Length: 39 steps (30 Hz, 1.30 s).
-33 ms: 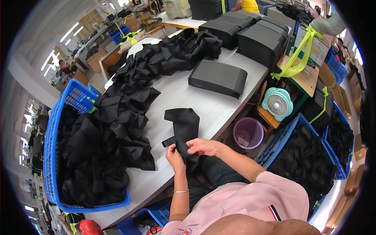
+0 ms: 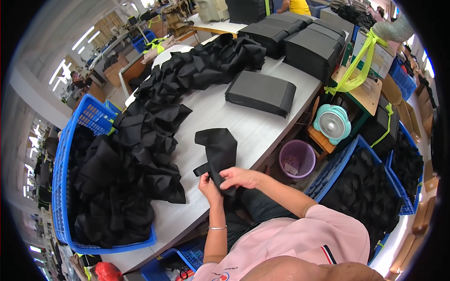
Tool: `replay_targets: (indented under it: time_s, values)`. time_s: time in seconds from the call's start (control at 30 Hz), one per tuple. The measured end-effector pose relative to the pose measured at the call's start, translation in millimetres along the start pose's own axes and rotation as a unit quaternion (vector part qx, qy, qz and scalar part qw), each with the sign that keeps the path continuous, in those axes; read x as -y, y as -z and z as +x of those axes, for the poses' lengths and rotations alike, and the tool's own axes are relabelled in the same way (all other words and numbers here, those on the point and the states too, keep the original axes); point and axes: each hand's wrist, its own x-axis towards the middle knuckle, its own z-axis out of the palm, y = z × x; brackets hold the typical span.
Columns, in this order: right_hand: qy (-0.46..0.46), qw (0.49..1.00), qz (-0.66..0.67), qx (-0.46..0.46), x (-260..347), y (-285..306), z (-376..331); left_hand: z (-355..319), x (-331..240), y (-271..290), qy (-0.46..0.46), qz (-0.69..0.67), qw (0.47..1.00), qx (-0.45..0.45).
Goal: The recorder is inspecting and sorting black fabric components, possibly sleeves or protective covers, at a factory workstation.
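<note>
A black fabric piece (image 2: 220,149) lies partly on the pale table and hangs over its near edge toward my lap. My left hand (image 2: 209,187) is closed on its near left side, thumb and fingers pinching the edge, where a short dark strip (image 2: 200,169) sticks out to the left. My right hand (image 2: 238,178) lies against the right side of the same piece, its fingers bent around the cloth. What the right fingertips grip is partly hidden by the fold. A long heap of crumpled black fabric pieces (image 2: 154,126) covers the table's left side.
A blue basket (image 2: 58,187) full of black fabric stands at left. A flat stack of black sheets (image 2: 262,89) lies beyond my hands, with taller stacks (image 2: 311,54) behind. Right of the table are a purple bin (image 2: 297,159), a turquoise fan (image 2: 332,122) and another filled blue basket (image 2: 333,175).
The held fabric piece has shifted slightly left and away from me. My right hand has moved a little left with it, while the left hand has barely moved.
</note>
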Motion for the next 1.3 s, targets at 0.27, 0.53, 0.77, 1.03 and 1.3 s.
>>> replay_targets:
  time_s: [0.27,0.53,0.77,1.03,1.3]
  values:
    - [0.22,0.683,-0.514,-0.47,4,39,8,7,-45,13,-0.245,0.182,0.948,-0.085]
    - [0.215,0.787,-0.393,-0.424,-12,23,3,-34,-36,-20,-0.111,0.172,0.979,-0.019]
    - [0.147,0.82,-0.376,-0.405,20,25,0,-2,-50,1,-0.218,0.171,0.957,-0.087]
    - [0.358,0.429,-0.658,-0.505,91,123,-36,-11,-48,7,-0.2,0.103,0.974,-0.024]
    - [0.12,0.534,-0.666,-0.507,166,200,-75,-23,-46,12,-0.157,0.064,0.985,-0.042]
